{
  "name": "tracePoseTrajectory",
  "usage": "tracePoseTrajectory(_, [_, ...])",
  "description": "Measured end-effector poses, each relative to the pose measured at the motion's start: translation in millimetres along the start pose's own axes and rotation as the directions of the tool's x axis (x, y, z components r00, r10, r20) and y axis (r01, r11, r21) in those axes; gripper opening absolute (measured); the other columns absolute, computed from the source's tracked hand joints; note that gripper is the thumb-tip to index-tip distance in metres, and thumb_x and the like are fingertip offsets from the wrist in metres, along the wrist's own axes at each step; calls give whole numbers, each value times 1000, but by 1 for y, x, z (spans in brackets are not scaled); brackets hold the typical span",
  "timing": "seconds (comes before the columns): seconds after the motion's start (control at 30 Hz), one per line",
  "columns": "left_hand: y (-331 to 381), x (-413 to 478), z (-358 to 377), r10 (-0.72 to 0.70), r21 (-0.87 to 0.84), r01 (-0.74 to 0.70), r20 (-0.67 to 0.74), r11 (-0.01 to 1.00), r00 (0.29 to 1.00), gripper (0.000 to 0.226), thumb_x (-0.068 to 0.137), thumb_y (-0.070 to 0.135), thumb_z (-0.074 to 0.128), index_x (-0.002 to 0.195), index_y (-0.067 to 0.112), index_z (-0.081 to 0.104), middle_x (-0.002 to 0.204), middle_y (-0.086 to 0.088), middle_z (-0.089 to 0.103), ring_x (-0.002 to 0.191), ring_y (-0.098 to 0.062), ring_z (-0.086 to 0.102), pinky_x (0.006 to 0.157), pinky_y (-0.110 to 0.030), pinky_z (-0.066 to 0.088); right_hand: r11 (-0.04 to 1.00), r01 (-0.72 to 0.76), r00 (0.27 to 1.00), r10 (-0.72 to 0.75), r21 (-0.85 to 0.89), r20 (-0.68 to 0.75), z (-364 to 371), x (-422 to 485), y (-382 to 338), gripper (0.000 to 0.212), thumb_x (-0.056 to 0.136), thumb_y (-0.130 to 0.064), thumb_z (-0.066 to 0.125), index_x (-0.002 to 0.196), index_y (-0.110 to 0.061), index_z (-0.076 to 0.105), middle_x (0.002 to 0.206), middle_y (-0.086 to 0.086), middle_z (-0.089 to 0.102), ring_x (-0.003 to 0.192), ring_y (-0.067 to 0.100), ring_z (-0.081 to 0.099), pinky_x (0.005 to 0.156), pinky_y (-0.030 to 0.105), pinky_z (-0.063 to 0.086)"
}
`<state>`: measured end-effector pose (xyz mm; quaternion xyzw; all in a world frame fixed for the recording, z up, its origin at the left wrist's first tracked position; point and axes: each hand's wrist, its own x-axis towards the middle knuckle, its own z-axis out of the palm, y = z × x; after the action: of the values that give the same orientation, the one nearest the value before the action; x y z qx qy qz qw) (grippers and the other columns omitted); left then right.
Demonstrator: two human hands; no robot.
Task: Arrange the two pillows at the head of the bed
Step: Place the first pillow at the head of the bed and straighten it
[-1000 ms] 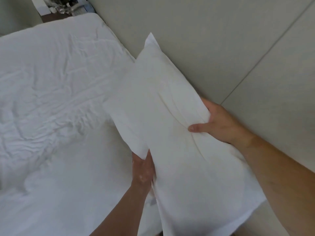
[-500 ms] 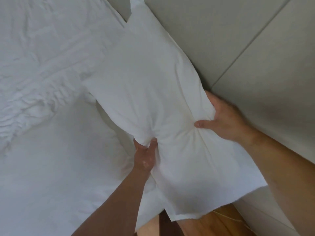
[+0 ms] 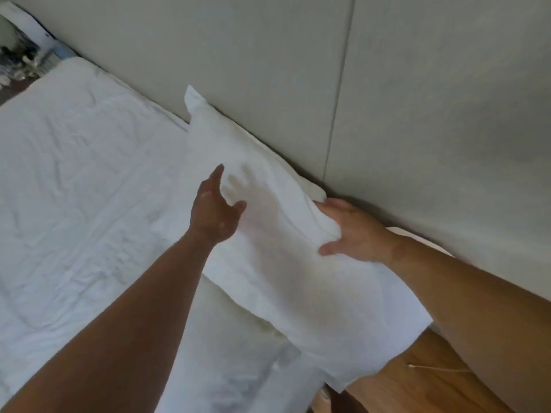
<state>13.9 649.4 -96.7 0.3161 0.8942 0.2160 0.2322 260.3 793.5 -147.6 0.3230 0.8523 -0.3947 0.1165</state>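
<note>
A white pillow (image 3: 277, 263) lies along the grey padded headboard (image 3: 268, 70) at the near end of the bed (image 3: 74, 189), its near corner hanging past the mattress edge. My right hand (image 3: 354, 234) grips the pillow's headboard-side edge, thumb on top. My left hand (image 3: 217, 207) hovers just above the pillow's left side, fingers spread and blurred, holding nothing. I see only one pillow; a second one does not show.
Rumpled white bedding covers the mattress to the left. A cluttered nightstand (image 3: 21, 64) stands at the far top left. Wooden floor (image 3: 417, 383) shows at the bottom right beside the bed, with a thin cord lying on it.
The pillow has come down from the air onto the bed against the headboard. My left hand has let go of its lower edge and opened above it. My right hand keeps its grip.
</note>
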Motion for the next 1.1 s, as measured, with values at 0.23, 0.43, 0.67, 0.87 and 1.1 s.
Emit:
tracePoseTrajectory(0.23, [63,86,-21,246,542,-611,598,577,763,98,78,36,86,161,28,34,169,4,30,156,-19,25,127,-36,21,990,131,991,-131,-46,-11,24,-31,-17,95,83,-50,74,154,-54,11,172,0,18,155,24,25,121,46,28])
tracePoseTrajectory(0.43, [74,113,-28,12,627,-680,732,381,681,119,48,55,95,153,49,37,159,16,45,151,-21,35,121,-64,8,985,111,993,-114,-131,-15,41,-53,-36,96,89,-53,66,148,-66,-9,173,-5,9,152,24,24,120,41,25])
tracePoseTrajectory(0.67, [50,127,-68,17,678,-658,692,329,721,96,44,54,96,131,45,57,126,17,66,129,-23,56,113,-54,23,961,-277,957,277,12,-80,23,-83,-43,128,62,-68,85,162,-34,14,148,5,55,130,26,53,99,28,41])
tracePoseTrajectory(0.87, [11,131,-104,83,756,-603,604,256,793,95,59,61,86,144,40,49,138,8,66,130,-25,59,104,-42,44,864,-480,873,488,-151,20,3,-117,-40,96,43,-70,86,127,-45,48,109,-13,66,104,19,61,97,48,48])
tracePoseTrajectory(1.1, [15,113,-124,297,735,-658,599,165,744,55,80,59,73,129,36,62,133,10,68,126,-20,62,98,-36,51,855,-514,850,496,-75,-177,8,-135,-55,74,63,-40,87,131,-39,56,115,-4,72,109,24,63,94,45,52])
